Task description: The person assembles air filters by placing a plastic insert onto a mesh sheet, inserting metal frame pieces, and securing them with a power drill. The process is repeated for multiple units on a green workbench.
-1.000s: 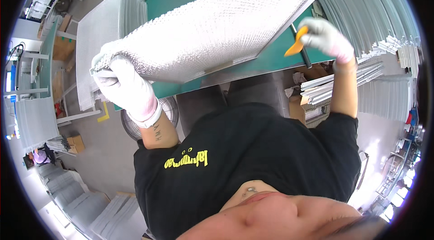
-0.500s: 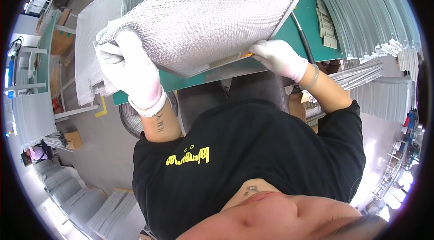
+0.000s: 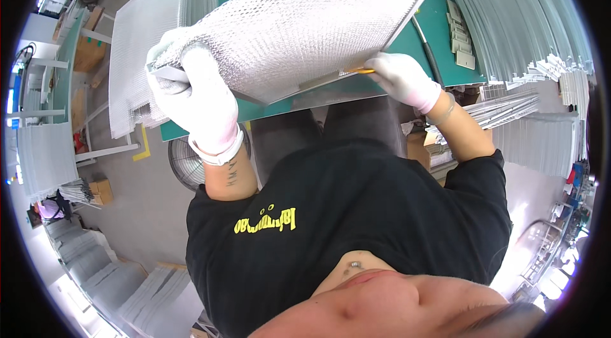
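A silvery metal mesh panel (image 3: pixel 299 32) is held up at a tilt over the green table. My left hand (image 3: pixel 200 99), in a white glove, is closed around its left corner, where a pale metal strip end (image 3: pixel 168 74) pokes out by the fingers. Along the panel's right side runs a pale frame strip (image 3: pixel 420 0). Close to the near edge, my gloved right hand (image 3: pixel 404 80) pinches a thin yellow stick-like tool (image 3: pixel 365 71). Its tip lies against the near edge of the mesh, and I cannot make out its exact kind.
Stacked mesh sheets (image 3: pixel 143 45) stand left of the panel. On the green table (image 3: pixel 363 91), right of the panel, lie a black-handled rod (image 3: pixel 429 55) and several small pale plates (image 3: pixel 459 35). Large stacked pale strips (image 3: pixel 515 20) fill the far right. A floor fan (image 3: pixel 191 163) stands below.
My left hand and the panel's left corner have shifted slightly right. My right hand has drawn a little right, and more of the yellow tool shows.
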Demonstrator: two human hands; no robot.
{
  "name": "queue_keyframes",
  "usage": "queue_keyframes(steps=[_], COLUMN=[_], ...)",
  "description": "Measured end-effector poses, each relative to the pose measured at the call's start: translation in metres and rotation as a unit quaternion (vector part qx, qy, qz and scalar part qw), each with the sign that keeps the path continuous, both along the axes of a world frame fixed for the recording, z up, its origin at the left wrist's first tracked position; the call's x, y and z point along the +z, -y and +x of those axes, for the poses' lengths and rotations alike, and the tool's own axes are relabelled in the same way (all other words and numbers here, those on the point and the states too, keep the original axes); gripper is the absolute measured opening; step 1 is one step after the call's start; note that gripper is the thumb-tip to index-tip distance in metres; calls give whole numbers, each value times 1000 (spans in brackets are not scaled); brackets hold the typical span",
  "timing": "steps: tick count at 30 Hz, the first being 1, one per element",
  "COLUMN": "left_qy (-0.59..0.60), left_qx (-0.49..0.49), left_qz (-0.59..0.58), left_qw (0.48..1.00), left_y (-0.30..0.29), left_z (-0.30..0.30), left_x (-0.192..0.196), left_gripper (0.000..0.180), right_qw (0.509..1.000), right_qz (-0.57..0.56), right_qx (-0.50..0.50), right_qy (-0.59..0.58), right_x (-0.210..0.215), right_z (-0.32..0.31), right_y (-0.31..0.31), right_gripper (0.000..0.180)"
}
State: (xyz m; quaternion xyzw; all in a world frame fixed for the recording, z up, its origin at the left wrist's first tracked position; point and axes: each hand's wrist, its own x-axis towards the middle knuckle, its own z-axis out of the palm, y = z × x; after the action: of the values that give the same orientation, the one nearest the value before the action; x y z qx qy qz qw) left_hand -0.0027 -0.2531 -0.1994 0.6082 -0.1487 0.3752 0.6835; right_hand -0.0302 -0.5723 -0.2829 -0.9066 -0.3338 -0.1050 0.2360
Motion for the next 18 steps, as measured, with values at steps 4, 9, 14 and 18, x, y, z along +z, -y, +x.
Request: queue_keyframes(steps=[4,9,14,18], left_qy=[8,10,33,50], left_qx=[14,3,0,-21], left_qz=[12,7,-4,46], left_qw=[1000,1000,999,997], left_y=[-3,-4,-7,-6], left_z=[0,-4,-9,-12], left_x=[-2,-3,-7,-2], left_gripper=[22,21,21,20], right_qw=[998,995,976,985], right_qz=[-50,-83,-205,-156], right_qx=[24,41,59,63], right_qy=[-9,-31,-50,-31], right_x=[-4,0,12,2], right_z=[2,6,6,5], right_y=[-13,-19,-43,-28], right_gripper=[16,9,10,13])
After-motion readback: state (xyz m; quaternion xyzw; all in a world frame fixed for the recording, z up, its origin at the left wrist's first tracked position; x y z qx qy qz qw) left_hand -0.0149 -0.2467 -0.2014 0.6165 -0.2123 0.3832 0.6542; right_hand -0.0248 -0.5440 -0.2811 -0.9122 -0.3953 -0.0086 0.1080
